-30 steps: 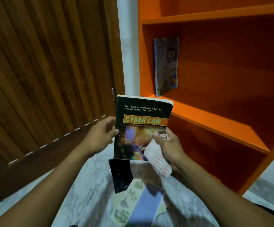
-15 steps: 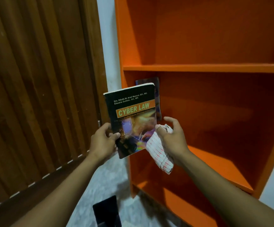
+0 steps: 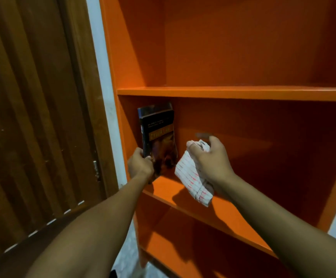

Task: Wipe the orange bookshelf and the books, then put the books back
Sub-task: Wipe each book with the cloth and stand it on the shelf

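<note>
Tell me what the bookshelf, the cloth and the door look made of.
Bookshelf: probably painted board, uniform orange with a soft sheen, no grain showing.
Cloth: thin woven fabric, white with reddish stripes, hanging limp and creased.
Door: dark brown wood or wood-look panel, vertical grooves, slightly glossy.

1 head-worn, wide-angle view, looking forward and slightly down along both forearms into an orange bookshelf [image 3: 233,93] close in front. The shelf fills the centre and right of the frame; a wooden door [image 3: 32,117] fills the left. The left hand [image 3: 140,167] and right hand [image 3: 211,161] lie near mid-frame. No 2nd view overlaps.
</note>
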The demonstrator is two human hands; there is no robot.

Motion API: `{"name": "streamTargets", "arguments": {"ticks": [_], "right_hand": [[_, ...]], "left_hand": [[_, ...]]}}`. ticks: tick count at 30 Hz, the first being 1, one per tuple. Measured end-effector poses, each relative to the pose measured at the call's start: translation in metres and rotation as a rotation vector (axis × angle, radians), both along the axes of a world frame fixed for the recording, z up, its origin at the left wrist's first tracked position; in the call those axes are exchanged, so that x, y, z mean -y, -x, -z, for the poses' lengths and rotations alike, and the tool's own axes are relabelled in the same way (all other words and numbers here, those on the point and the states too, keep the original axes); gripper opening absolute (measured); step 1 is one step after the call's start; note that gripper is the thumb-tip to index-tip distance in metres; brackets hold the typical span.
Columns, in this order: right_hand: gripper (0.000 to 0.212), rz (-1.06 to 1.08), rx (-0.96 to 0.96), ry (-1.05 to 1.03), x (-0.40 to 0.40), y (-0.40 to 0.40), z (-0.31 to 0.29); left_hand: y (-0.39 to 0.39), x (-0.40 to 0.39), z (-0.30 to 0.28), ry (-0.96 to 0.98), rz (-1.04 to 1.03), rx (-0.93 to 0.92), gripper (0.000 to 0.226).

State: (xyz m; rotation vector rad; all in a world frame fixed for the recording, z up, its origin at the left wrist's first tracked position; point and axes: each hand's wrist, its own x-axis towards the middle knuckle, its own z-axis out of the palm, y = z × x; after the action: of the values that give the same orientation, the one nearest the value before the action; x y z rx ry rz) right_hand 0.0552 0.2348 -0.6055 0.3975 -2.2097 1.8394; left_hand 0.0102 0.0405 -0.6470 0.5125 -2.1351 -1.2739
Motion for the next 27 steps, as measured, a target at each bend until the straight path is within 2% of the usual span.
{"name": "streamTargets", "arguments": {"ticks": [2,5,7,11,15,19,24,27], "right_hand": [[0.080,0.002,0.005,-0.012,-0.003,0.009,0.001],[0.036,-0.030,-0.016,0.018,-0.009,0.014,0.002],[0.025,-0.046,-0.018,0.035,-0.011,0.015,0.004],[0.023,-0.061,-0.003,0.066,-0.015,0.017,0.009],[0.022,-0.040,0.021,0.076,-0.023,0.016,0.013],[0.026,-0.057,0.076,0.104,-0.027,0.008,0.012],[0.039,-0.165,0.243,0.109,-0.022,-0.014,0.021],[0.036,-0.217,0.339,0.149,-0.008,-0.035,0.032]], "left_hand": [[0.016,-0.004,0.002,0.009,-0.038,0.009,0.006],[0.035,-0.010,0.002,-0.010,-0.078,0.029,0.006],[0.045,-0.015,0.001,-0.023,-0.104,0.036,0.011],[0.057,-0.028,0.002,-0.052,-0.184,0.067,0.033],[0.058,-0.028,0.001,-0.086,-0.239,0.054,0.039],[0.048,-0.022,0.006,-0.055,-0.177,0.011,0.028],[0.006,-0.005,0.031,0.192,-0.026,-0.105,0.020],[-0.032,0.012,0.050,0.267,0.020,-0.113,0.017]]}}
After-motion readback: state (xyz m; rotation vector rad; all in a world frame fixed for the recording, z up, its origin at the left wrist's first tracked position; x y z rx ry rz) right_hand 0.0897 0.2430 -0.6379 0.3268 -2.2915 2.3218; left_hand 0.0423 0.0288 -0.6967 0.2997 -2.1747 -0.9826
